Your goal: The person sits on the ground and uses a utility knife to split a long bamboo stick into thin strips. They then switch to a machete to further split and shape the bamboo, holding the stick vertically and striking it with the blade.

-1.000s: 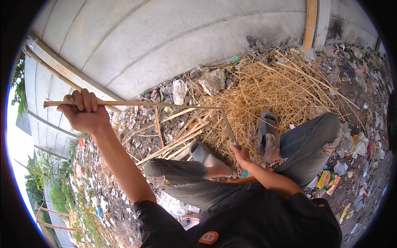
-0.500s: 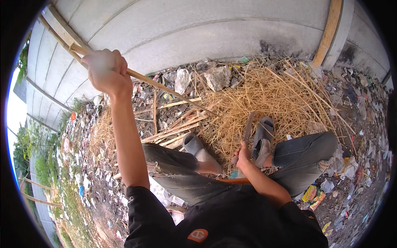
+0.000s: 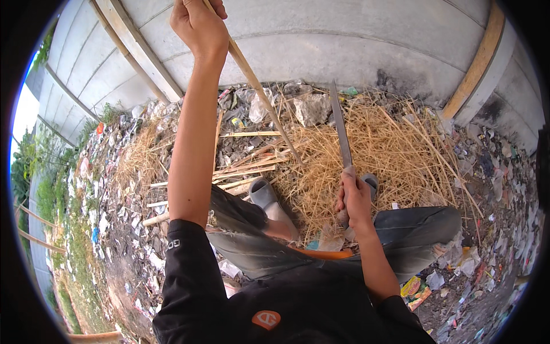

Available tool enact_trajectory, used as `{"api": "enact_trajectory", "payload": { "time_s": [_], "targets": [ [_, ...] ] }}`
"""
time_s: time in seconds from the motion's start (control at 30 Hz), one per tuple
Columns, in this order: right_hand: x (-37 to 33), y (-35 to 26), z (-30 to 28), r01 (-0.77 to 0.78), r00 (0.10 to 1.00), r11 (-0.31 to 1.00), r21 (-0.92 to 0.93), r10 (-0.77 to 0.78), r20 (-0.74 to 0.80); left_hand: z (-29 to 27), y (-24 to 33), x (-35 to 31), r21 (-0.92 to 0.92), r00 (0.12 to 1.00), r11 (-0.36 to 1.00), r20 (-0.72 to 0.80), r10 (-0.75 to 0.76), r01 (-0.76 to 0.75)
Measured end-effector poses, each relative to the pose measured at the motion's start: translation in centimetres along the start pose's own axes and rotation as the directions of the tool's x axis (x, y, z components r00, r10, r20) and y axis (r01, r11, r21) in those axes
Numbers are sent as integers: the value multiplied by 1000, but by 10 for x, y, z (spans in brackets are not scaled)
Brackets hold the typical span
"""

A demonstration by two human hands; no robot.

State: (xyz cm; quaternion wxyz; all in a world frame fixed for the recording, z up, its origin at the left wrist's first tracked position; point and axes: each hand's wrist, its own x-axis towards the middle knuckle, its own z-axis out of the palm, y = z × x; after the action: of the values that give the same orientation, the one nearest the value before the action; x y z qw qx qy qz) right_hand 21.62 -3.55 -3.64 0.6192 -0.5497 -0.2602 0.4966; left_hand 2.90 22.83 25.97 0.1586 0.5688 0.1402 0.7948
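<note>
High up at the left of the head view, my left hand (image 3: pixel 200 26) is closed round a long, thin bamboo stick (image 3: pixel 255 83). The stick slants down to the right, and its lower end reaches the left edge of a heap of straw-coloured shavings (image 3: pixel 389 137). In front of my right knee, my right hand (image 3: pixel 356 198) grips the handle of a machete (image 3: pixel 340 126). Its long, dark blade points up and away toward the wall, apart from the stick. The stick's top end runs out of the picture.
Split bamboo strips (image 3: pixel 246 169) lie left of the shavings, by my grey slipper (image 3: pixel 262 194). A pale stone (image 3: pixel 312 109) sits before the grey concrete wall (image 3: pixel 321 57). Wooden posts (image 3: pixel 478 57) lean against it. Litter covers the ground on both sides.
My left hand has moved right and up with the stick, which stands steeper. My right hand has lifted the machete from beside my foot, blade farther from me.
</note>
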Motion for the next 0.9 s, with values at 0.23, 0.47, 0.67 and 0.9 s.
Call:
{"api": "enact_trajectory", "payload": {
  "time_s": [0.23, 0.47, 0.67, 0.9],
  "targets": [
    [-34, -172, 32, 408, 904, 913, 13, -406, 133, 9, -39, -4, 182, 992, 976, 12, -124, 119],
    [-63, -215, 57, 558, 792, 781, 282, -602, 100, 25, -52, -18, 161, 989, 976, -6, -148, 147],
    [-46, -124, 45, 116, 919, 987, -107, -66, 388, 24, -70, -13, 443, 946, 836, 153, 286, -324],
    [-60, -182, 42, 358, 900, 905, 228, -400, 174, 13, -76, -17, 489, 912, 772, 167, 374, -406]
  ]
}}
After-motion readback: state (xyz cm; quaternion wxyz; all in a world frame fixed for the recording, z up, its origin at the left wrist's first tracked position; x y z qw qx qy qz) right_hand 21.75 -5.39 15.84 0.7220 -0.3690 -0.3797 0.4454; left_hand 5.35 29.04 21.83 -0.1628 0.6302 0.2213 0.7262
